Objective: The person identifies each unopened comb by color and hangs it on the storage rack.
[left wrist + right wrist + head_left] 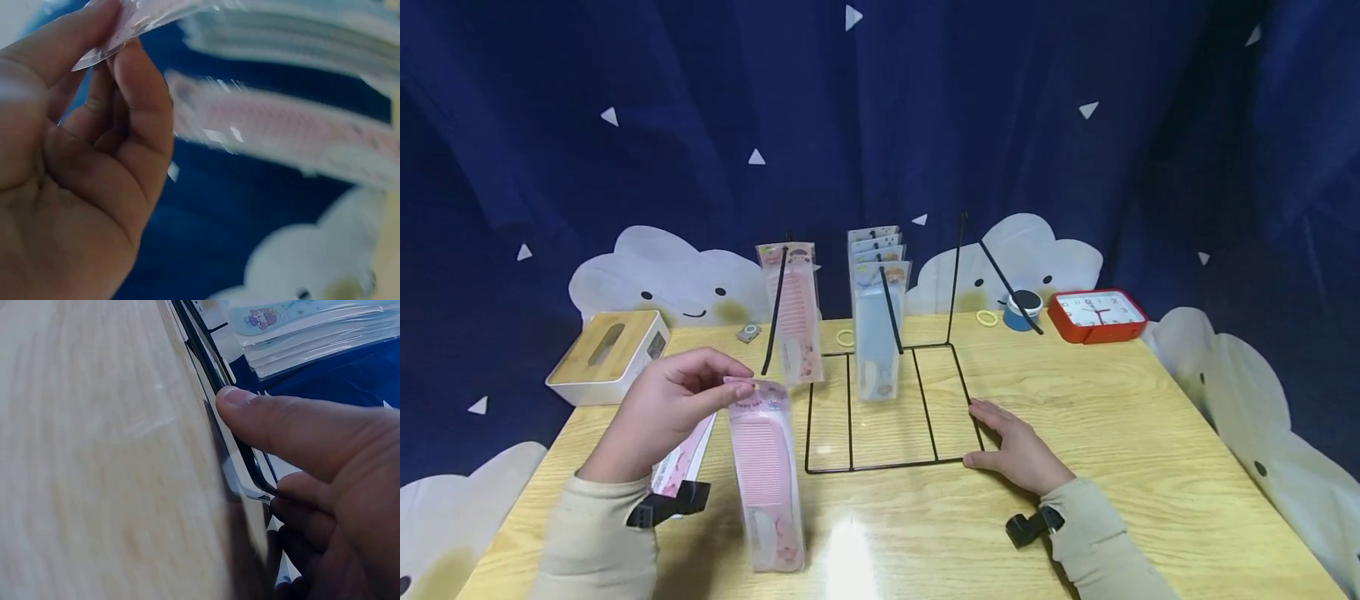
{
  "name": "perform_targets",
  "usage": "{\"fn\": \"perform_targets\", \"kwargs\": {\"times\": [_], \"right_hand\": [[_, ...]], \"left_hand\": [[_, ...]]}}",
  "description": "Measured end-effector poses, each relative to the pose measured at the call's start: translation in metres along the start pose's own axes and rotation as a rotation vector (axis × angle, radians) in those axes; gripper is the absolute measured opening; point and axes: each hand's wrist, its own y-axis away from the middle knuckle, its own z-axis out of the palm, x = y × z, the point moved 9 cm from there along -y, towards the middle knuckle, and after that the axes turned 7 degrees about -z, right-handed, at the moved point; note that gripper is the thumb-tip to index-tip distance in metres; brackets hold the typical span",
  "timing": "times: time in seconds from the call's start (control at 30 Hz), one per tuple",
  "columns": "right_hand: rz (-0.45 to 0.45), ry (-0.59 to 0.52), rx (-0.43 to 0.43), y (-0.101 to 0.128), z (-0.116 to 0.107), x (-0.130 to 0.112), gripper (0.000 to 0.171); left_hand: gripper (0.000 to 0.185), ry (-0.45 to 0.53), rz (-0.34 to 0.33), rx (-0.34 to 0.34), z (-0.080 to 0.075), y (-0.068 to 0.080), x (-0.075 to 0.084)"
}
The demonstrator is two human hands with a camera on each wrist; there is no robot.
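The person's left hand (658, 412) is pinching the top edge of a pink packaged comb (765, 475) between thumb and fingertips (140, 94), and the packet is hanging upright with its lower end down at the wooden table (1150, 467), just left of the black wire rack (887, 408). More flat packets (681, 458) are lying on the table under that wrist. The right hand (1011, 450) is resting at the rack's near right corner, thumb lying along the wire and the other fingers curling round the frame at the corner, so it is gripping the rack base. On the rack's left prong another pink comb packet (793, 312) is hanging, and on the middle prong a row of blue comb packets (878, 321) is hanging one behind another; the right prong is standing bare. Off to the left a wooden-topped tissue box (610, 354) is sitting near the table's edge. Toward the back right a red clock (1097, 315) is lying beside a small blue pot (1021, 310), with a yellow ring (987, 317) just left of the pot. A dark blue curtain (880, 117) with white cloud shapes is hanging behind everything
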Motion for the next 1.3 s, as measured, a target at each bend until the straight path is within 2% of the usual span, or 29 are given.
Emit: {"fn": "perform_targets", "kwargs": {"times": [0.13,0.27,0.43,0.67,0.8,0.93,1.13,1.3], "right_hand": [[-0.013,0.011,0.007,-0.001,-0.001,0.0,0.084],[-0.004,0.002,0.011,-0.001,-0.001,0.003,0.084],[0.017,-0.009,-0.009,-0.001,0.002,0.006,0.085],[0.018,-0.015,-0.002,0.0,0.002,0.005,0.086],[0.021,-0.021,-0.012,0.0,0.004,0.006,0.086],[0.021,-0.013,-0.01,0.0,0.003,0.005,0.086],[0.002,0.004,-0.004,0.001,0.001,0.001,0.084],[0.01,-0.006,-0.011,0.001,0.0,0.001,0.085]], "left_hand": [[0.014,0.108,0.082,0.037,-0.001,0.01,0.032],[0.015,0.128,0.102,0.088,-0.002,0.009,0.046],[0.014,0.103,0.091,0.099,-0.002,0.007,0.05],[0.01,0.078,0.081,0.094,-0.003,-0.001,0.044],[0.013,0.043,0.058,0.085,-0.003,-0.019,0.036],[0.021,0.026,0.016,0.099,-0.004,-0.05,0.026],[0.026,0.032,-0.055,0.158,-0.006,-0.093,0.017],[0.026,0.0,-0.085,0.189,-0.008,-0.112,0.014]]}}
